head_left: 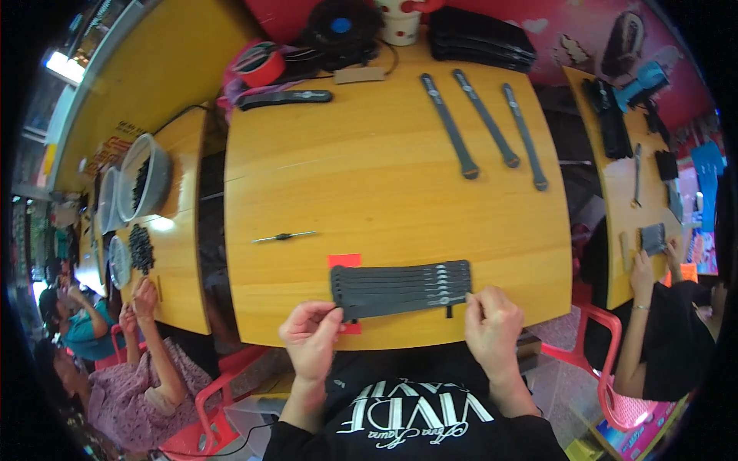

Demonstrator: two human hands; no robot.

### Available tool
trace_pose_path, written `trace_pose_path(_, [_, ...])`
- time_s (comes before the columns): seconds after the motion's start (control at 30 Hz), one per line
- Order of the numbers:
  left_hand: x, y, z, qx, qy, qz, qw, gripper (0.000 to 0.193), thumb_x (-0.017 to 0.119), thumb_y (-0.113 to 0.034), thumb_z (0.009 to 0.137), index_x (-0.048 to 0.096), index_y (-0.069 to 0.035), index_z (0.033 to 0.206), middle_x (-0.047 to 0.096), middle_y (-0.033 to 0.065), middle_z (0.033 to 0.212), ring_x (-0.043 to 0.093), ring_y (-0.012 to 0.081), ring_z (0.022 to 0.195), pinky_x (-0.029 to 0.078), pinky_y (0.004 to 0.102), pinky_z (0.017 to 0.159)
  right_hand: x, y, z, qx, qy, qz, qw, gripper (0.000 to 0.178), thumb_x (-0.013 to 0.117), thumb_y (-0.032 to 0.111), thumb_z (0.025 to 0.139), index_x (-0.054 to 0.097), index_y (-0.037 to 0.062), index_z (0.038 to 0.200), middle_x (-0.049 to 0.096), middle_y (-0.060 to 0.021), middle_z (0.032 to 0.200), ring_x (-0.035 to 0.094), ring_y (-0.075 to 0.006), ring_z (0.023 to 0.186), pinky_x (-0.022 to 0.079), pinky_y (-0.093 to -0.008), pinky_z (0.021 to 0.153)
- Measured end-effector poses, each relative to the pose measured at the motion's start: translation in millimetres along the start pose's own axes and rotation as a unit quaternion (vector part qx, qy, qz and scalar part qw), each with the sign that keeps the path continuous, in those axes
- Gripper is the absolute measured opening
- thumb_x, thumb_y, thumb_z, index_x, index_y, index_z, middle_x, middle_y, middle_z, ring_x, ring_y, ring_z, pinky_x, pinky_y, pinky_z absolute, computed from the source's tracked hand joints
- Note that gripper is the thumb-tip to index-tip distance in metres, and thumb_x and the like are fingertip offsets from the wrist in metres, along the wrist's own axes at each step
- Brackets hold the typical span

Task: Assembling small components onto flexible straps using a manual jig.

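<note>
Grey straps fanned near front edge of desk, partly over red sheet. Our left hand and right hand: grip clamped on opposite ends, lower corners. Uneven pull could skew fan; loose pinch could let straps slide.

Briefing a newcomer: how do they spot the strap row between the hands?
Find the central wooden table, then its near edge. Between the left hand and right hand, a row of dark straps partly hides a red patch. Unlike the three separate straps at far right, these overlap in one block.
</note>
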State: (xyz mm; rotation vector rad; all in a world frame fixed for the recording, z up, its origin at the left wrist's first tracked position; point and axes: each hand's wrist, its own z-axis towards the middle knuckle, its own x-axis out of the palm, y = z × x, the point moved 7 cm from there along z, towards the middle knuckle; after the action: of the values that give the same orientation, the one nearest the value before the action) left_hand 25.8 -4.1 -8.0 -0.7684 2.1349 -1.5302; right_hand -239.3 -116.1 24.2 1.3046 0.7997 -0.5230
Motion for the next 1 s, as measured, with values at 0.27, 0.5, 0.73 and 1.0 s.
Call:
trace_pose_path(0.27, [-8, 1, -2, 0.069, -0.014, 0.059, 0.996, 0.01, 0.073, 0.008, 0.082, 0.068, 0.002, 0.088, 0.064, 0.0004, 0.077, 0.059, 0.0049, 0.065, 0.048, 0.0198, 0.059, 1, -2, -2, 0.01, 0.005, -0.009, 1.0, 0.017, 0.067, 0.002, 0.083, 0.052, 0.0019, 0.074, 0.055, -0.0187, 0.069, 0.056, -0.0421, 0.062, 0.04, -0.0493, 0.054])
trace_pose_path(0.5, [-3, -7, 2, 0.107, -0.008, 0.137, 0.985, 0.011, 0.075, 0.006, 0.081, 0.066, 0.004, 0.088, 0.063, 0.0036, 0.076, 0.059, 0.0066, 0.063, 0.049, 0.0214, 0.057, 3, -1, -1, 0.019, 0.012, -0.009, 1.0, 0.017, 0.066, 0.0, 0.083, 0.052, 0.0005, 0.073, 0.054, -0.0184, 0.068, 0.055, -0.0404, 0.061, 0.038, -0.0475, 0.054])
trace_pose_path(0.73, [-1, -12, 3, 0.145, -0.015, 0.203, 0.968, 0.011, 0.074, 0.004, 0.081, 0.064, 0.002, 0.087, 0.062, 0.0066, 0.074, 0.06, 0.0101, 0.06, 0.047, 0.0236, 0.054, 2, 3, 1, -0.002, -0.008, -0.001, 1.0, 0.019, 0.064, -0.002, 0.084, 0.05, -0.0027, 0.071, 0.05, -0.0171, 0.062, 0.051, -0.0319, 0.052, 0.035, -0.0414, 0.05])
trace_pose_path(1.0, [-1, -13, 4, 0.142, -0.017, 0.216, 0.966, 0.012, 0.075, 0.003, 0.081, 0.064, 0.001, 0.087, 0.061, 0.0071, 0.074, 0.059, 0.0114, 0.058, 0.046, 0.0244, 0.053, 2, 6, 2, -0.012, -0.01, -0.009, 1.0, 0.019, 0.064, -0.003, 0.084, 0.05, -0.0034, 0.071, 0.049, -0.0172, 0.062, 0.05, -0.031, 0.051, 0.034, -0.0407, 0.05])
